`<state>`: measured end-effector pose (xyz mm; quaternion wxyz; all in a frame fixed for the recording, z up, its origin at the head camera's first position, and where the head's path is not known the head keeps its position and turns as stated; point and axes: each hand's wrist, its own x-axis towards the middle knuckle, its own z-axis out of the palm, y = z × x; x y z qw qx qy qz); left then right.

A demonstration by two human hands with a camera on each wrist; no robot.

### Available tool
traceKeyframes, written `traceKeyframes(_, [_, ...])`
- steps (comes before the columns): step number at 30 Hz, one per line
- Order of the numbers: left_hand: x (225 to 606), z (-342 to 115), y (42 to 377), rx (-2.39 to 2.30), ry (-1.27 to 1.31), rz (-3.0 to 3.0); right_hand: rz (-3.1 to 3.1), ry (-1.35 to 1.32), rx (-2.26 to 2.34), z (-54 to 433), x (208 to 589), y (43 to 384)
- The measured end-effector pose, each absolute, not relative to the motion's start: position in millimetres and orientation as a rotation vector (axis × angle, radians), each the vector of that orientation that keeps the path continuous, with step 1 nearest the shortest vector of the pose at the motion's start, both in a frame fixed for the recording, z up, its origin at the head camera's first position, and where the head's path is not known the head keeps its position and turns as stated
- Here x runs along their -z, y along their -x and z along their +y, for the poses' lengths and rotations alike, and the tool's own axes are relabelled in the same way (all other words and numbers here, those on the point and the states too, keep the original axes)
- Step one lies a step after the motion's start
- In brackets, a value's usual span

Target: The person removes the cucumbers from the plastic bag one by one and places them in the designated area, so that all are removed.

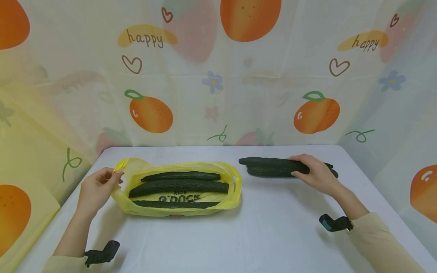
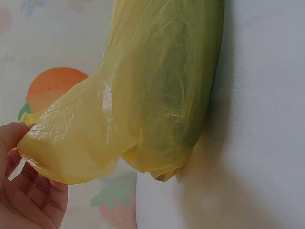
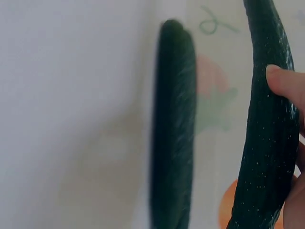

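Plainly, the left hand (image 1: 98, 187) pinches the left end of a yellow plastic bag (image 1: 150, 211) between thumb and fingers, drawing that corner up and outward, while the rest of the bag lies just to the right of this hand with its mouth open upward. Inside, three dark green cucumbers lie lengthwise, pointing away to the hand's right: the far cucumber (image 1: 181, 175), the middle cucumber (image 1: 179, 186) and the near cucumber (image 1: 175, 205), with black lettering (image 1: 179, 198) showing on the bag between the last two. Well apart from it, the right hand (image 1: 317, 175) grips another dark green cucumber, the held cucumber (image 3: 268, 143), its thumb on one side and fingers round the other; most of its length reaches out to the left of that hand, toward the bag. Beneath this grip and alongside the held cucumber, the lower cucumber (image 3: 174, 129) rests on the white bench (image 1: 259, 235), a gap between the two showing in the right wrist view; whether a further one lies against it cannot be told. Beyond both hands hangs a fruit-printed curtain (image 1: 249, 87), and a small black camera sits at each wrist, just behind the hand
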<state>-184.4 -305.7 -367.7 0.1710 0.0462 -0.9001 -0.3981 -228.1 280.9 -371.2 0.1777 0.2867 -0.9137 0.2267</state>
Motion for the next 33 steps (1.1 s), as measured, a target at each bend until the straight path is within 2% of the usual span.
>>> traceKeyframes(16, [369.7,-304.5,183.0,1.132,-0.122,-2.53,-2.777,-0.778,-0.668,305.6,406.9,236.3])
traceKeyframes(33, [367.7,-306.0,182.3,1.127,-0.142,-2.547,-2.796,-0.816,-0.581,312.6,419.6,242.9])
